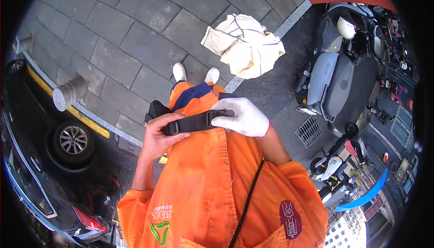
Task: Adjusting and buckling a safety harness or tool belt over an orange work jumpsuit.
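A black webbing belt (194, 124) with a plastic buckle spans the front of my orange work jacket at the waist. My bare left hand (162, 135) grips one end, thumb and fingers closed round the buckle part. On the other end, my right hand (239, 116), in a white glove, is closed with its thumb over the strap. A small black pouch (158, 109) shows just beyond my left hand. Part of the buckle is hidden under my fingers.
A crumpled cream cloth bag (246, 47) with dark trim lies on the paving ahead. Parked scooters (348, 85) stand to the right by a drain grate (308, 131). A black car (54, 157) and a stone bollard (70, 93) are on the left. My white boots (179, 72) stand on the slabs.
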